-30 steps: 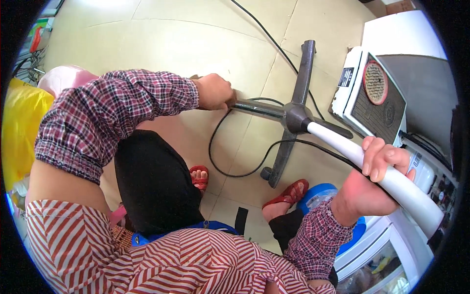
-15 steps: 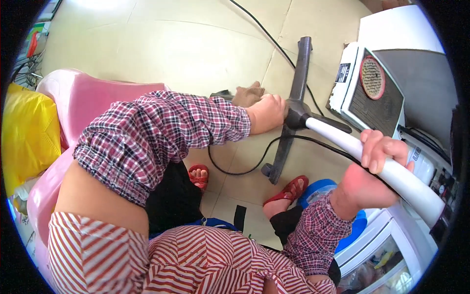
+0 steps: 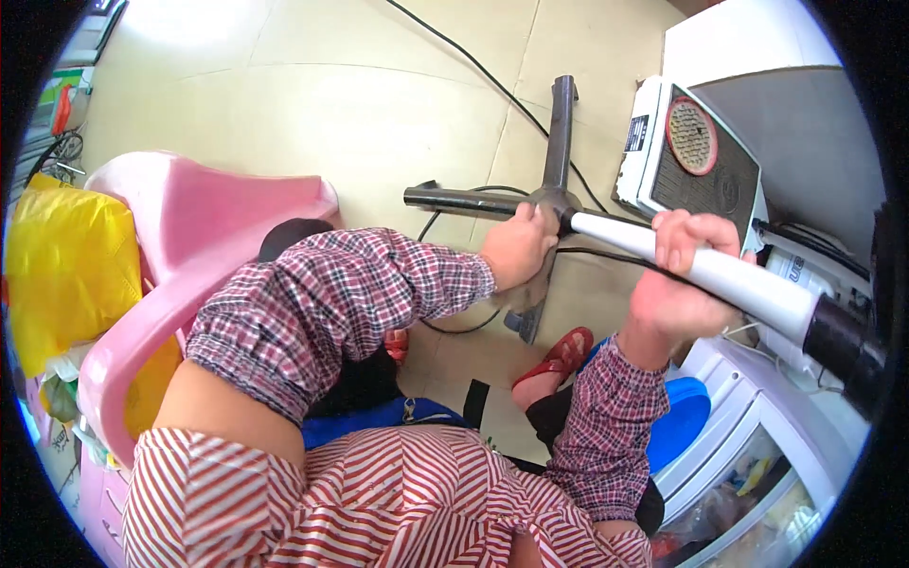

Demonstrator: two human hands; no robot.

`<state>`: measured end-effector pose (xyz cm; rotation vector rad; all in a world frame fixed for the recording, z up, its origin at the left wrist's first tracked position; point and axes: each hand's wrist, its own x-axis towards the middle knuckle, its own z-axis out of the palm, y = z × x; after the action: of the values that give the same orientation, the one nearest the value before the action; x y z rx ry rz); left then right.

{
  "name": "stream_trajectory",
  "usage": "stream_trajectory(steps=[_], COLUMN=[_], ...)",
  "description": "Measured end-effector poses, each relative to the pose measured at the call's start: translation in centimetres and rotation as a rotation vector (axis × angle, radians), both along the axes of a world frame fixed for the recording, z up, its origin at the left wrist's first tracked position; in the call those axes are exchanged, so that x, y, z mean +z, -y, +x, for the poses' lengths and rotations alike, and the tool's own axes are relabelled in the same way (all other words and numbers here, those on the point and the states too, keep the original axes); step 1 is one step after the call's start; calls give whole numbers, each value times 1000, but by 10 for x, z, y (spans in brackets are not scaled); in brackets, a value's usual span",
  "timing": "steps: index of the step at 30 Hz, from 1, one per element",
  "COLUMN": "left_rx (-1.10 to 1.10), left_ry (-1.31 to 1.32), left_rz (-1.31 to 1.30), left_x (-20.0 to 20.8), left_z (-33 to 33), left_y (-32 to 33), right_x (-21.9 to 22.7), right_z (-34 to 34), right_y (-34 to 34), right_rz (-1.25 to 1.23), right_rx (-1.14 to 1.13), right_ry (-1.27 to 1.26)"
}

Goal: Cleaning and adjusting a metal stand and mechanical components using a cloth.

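We look down on a pale tiled floor (image 3: 284, 104) with a pink plastic chair (image 3: 189, 256) at our left and a white box-shaped appliance with a dark grille (image 3: 696, 166) at the right. On the floor stands a dark metal cross-shaped stand base (image 3: 559, 123), a black cable (image 3: 473, 66) trailing past it. From its hub a white round pole (image 3: 748, 284) slants toward our right. Our right hand (image 3: 677, 275) is closed around that pole. Our left hand (image 3: 521, 248) is curled over the hub where the arms meet, fingers bent against the metal.
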<state>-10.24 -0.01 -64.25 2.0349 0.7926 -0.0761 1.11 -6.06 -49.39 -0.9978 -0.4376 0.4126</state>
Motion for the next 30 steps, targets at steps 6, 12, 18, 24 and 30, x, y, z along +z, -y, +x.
stream_trajectory(steps=[6,12,18,24,30], left_rx=[122,289,433,-168,-324], left_ry=[15,13,56,-32,124], left_rz=[-969,-1645,-1650,62,-30], left_x=[13,40,21,-7,1], left_z=[-39,-45,-60,-62,-7], left_y=[6,-2,29,7,0], right_x=[-8,-70,-100,-128,-159], right_z=[10,-6,-131,-131,-57], right_y=[10,102,105,128,126], right_rz=[-127,-747,-797,-897,-1143], right_rx=[-96,-303,54,-122,-309], right_ry=[30,-249,-431,-578,-3])
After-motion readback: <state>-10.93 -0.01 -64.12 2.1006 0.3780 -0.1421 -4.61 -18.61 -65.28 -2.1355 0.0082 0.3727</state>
